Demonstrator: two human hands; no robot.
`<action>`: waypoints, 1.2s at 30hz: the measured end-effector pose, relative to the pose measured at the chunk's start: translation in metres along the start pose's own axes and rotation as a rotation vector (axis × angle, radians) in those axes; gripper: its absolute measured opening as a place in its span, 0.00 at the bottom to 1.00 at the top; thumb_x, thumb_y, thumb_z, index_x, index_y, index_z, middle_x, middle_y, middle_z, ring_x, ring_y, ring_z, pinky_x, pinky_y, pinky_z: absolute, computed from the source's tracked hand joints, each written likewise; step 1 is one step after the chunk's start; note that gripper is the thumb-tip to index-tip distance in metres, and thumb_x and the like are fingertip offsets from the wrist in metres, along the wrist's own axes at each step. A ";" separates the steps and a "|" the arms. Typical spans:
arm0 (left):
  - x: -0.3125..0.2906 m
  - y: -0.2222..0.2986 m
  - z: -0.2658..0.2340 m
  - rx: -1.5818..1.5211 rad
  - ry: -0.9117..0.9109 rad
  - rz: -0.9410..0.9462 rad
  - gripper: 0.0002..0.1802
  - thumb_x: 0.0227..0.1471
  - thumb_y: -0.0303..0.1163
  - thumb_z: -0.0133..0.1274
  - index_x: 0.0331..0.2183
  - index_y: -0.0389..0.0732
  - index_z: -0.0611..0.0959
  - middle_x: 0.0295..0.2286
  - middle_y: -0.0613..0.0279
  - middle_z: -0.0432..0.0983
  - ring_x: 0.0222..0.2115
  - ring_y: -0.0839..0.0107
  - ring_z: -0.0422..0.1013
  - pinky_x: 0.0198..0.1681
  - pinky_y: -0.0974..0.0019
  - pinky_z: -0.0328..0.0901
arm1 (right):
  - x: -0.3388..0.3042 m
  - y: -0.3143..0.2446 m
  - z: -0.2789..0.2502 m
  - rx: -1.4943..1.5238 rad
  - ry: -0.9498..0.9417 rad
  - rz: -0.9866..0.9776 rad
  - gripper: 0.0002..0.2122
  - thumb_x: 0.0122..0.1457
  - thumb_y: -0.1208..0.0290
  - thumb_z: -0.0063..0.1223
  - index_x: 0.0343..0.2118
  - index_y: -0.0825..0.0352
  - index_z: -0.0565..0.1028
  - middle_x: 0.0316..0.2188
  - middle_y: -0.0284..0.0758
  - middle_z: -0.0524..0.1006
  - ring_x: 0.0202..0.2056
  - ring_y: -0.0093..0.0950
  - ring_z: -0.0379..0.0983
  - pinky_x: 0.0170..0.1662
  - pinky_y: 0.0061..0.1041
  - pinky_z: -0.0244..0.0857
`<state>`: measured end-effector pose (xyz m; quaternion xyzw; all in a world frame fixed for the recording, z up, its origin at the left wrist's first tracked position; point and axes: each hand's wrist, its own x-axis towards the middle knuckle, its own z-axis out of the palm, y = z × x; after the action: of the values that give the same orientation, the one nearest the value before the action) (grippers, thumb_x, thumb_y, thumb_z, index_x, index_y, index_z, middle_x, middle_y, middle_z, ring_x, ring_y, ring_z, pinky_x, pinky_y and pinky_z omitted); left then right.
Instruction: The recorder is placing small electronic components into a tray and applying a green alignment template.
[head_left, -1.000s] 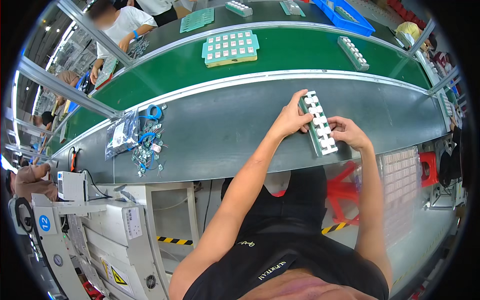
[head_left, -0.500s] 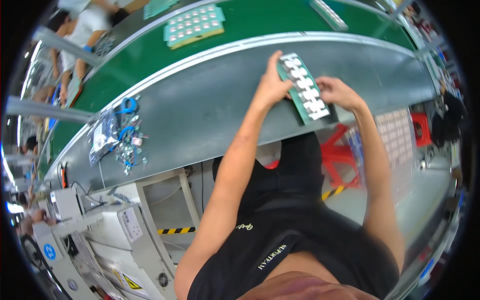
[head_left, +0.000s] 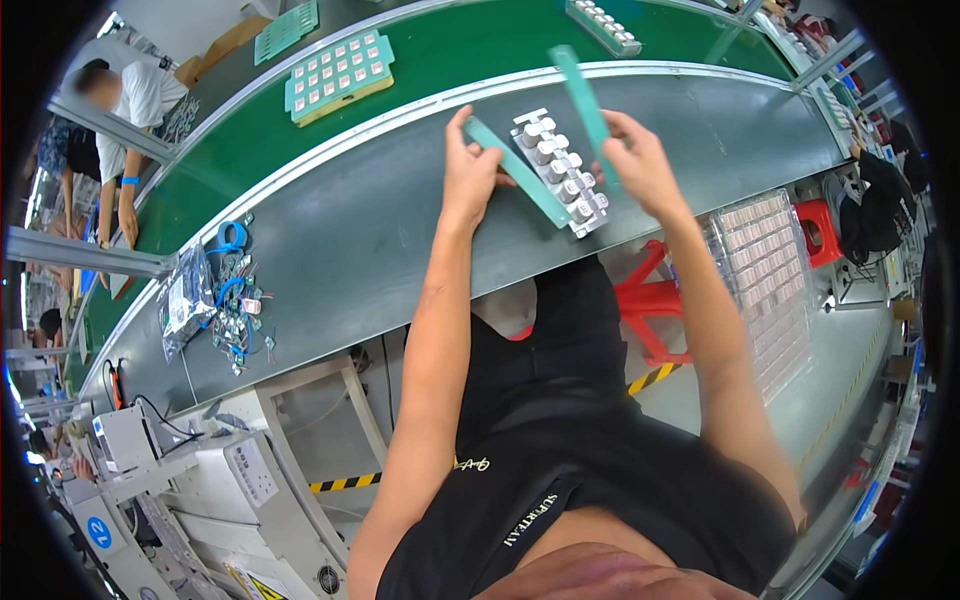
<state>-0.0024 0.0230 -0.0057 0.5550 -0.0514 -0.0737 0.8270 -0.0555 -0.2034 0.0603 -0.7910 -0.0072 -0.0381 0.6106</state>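
Note:
A metal fixture (head_left: 524, 123) stands on the grey bench, bearing a row of small white blocks (head_left: 560, 170) along its length. To its left my left hand (head_left: 470, 170) grips a long, narrow green strip (head_left: 518, 172), whose lower end lies close against the fixture. On the other side my right hand (head_left: 635, 160) holds a second green strip (head_left: 580, 95), raised and tilted with its far end over the bench's back rail. Both hands are closed round their strips. The fixture itself is in neither hand.
Behind the bench, a green conveyor (head_left: 440, 65) carries a green tray of pale parts (head_left: 340, 75) and another loaded fixture (head_left: 605, 28). A plastic bag (head_left: 188, 295) and loose small parts with blue rings (head_left: 238, 310) lie left. Stacked clear trays (head_left: 765, 270) and a red stool (head_left: 655, 310) are at right.
The two green strips have come away from the fixture's sides, one in each hand. My hands have moved apart, and the fixture now stands on the bench.

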 end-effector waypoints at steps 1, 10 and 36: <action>-0.002 0.004 0.002 -0.044 0.033 0.013 0.41 0.52 0.17 0.43 0.65 0.42 0.48 0.34 0.51 0.74 0.26 0.66 0.76 0.24 0.66 0.75 | 0.000 -0.004 0.013 -0.095 0.040 -0.031 0.19 0.58 0.74 0.47 0.53 0.69 0.74 0.33 0.38 0.76 0.33 0.25 0.76 0.38 0.27 0.72; 0.001 0.001 -0.011 -0.305 0.171 0.069 0.34 0.65 0.31 0.38 0.66 0.50 0.45 0.37 0.52 0.73 0.26 0.62 0.77 0.22 0.64 0.74 | -0.016 0.000 0.093 -0.830 0.079 -0.586 0.21 0.56 0.69 0.56 0.54 0.61 0.75 0.42 0.44 0.73 0.38 0.44 0.75 0.40 0.40 0.71; 0.003 0.002 -0.026 -0.698 0.066 0.199 0.20 0.60 0.28 0.54 0.53 0.47 0.70 0.41 0.54 0.78 0.39 0.63 0.78 0.37 0.55 0.77 | -0.025 -0.029 0.073 -0.072 -0.268 0.011 0.18 0.64 0.76 0.52 0.57 0.71 0.71 0.31 0.28 0.72 0.27 0.14 0.65 0.29 0.15 0.59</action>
<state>0.0050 0.0471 -0.0142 0.2339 -0.0502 0.0123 0.9709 -0.0781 -0.1248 0.0680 -0.8106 -0.0826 0.0710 0.5754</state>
